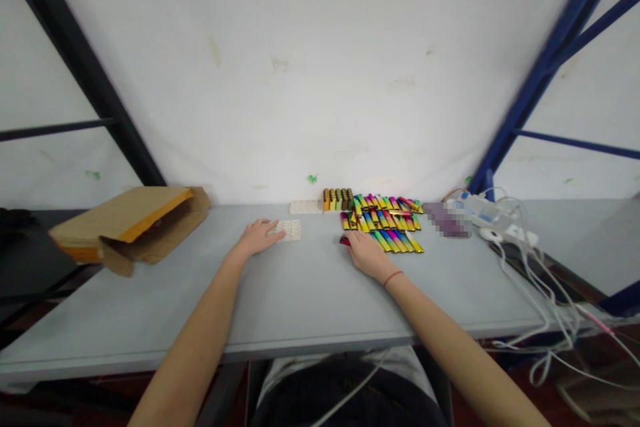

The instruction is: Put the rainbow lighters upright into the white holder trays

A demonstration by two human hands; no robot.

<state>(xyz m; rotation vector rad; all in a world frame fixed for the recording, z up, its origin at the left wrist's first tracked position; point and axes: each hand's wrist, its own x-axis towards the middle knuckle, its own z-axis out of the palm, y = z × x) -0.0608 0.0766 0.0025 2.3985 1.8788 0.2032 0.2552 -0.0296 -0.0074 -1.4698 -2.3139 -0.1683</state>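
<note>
My left hand rests at the left end of a small white tray with a grid of holes. Its thumb and fingers span that end and hold it on the table. At the left end of the nearest row of shiny rainbow tubes, my right hand has its fingers curled round a tube with a red and dark end. The rest of that tube is hidden under the fingers. Two more rows of rainbow tubes lie behind. A block of upright gold tubes with dark tops stands beside them.
Another white tray lies by the wall. An opened cardboard box is at the left. At the right are a blurred purple item, a power strip and tangled white cables. Blue shelf posts frame the right side.
</note>
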